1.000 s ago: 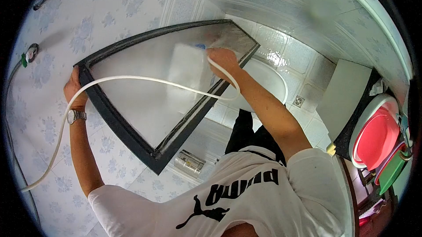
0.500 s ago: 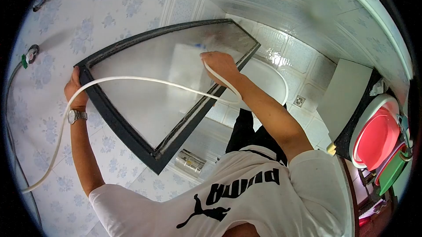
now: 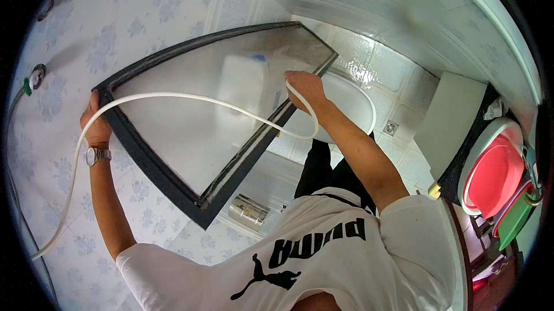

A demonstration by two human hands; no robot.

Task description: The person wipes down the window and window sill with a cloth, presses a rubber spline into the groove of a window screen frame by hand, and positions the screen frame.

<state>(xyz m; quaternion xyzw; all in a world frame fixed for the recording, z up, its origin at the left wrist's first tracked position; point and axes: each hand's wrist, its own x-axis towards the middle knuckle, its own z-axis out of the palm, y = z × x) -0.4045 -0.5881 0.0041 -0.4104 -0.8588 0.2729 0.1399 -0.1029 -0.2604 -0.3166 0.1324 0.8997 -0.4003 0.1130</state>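
A large dark-framed window panel (image 3: 190,120) with a cloudy, see-through sheet stands tilted in front of me. My left hand (image 3: 95,120), a metal watch on its wrist, grips the frame's left corner. Its fingers are partly hidden by the edge. A white hose (image 3: 190,98) runs in from the lower left, crosses before the panel and loops up into my right hand (image 3: 304,89). That hand is closed round the hose near its end, over the panel's right side. Whether water comes out cannot be made out. A whitish shape with a blue patch shows in the sheet.
Under the panel's right edge is a white oval basin (image 3: 352,106). Wet floor tiles (image 3: 398,68) surround a drain (image 3: 390,128). Red and white washbasins (image 3: 493,175) hang at the right beside a pale cabinet (image 3: 450,126). A wall tap (image 3: 36,77) with a grey hose is at left.
My right hand has moved right and slightly down with the hose end, toward the panel's right edge. The panel and my left hand have shifted slightly left in view.
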